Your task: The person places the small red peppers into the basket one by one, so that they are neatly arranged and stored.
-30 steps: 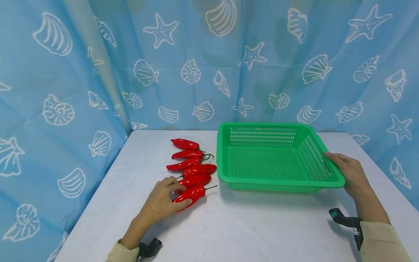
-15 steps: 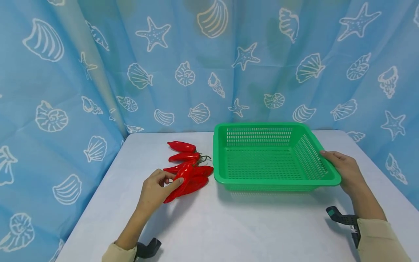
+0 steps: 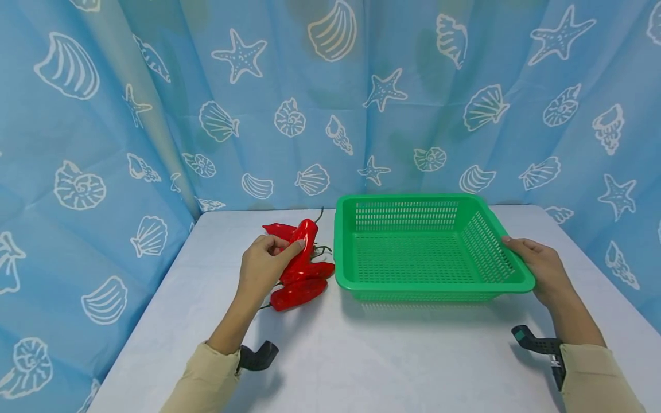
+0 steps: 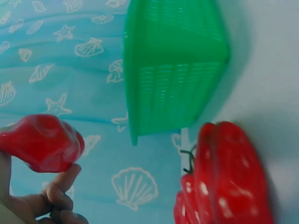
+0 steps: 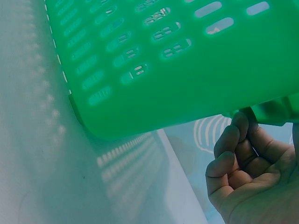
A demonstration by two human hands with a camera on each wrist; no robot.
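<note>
Pinching a glossy, tapered red pepper (image 3: 308, 230)

The left hand (image 3: 262, 265) holds it over similar red peppers (image 3: 298, 294); rightward, the right hand (image 3: 543, 269) grips a green slotted plastic basket (image 3: 439, 288) by its rim. Smooth skin could slip from that small pinch.

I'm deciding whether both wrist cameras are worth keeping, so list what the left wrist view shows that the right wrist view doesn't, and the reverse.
Only the left wrist view: the left hand pinching a red pepper, and more peppers bunched on the table.

Only the right wrist view: the right hand gripping the green basket at its edge, and speckled light on the table.

Both: the basket, the table and the shell-print curtain.
</note>
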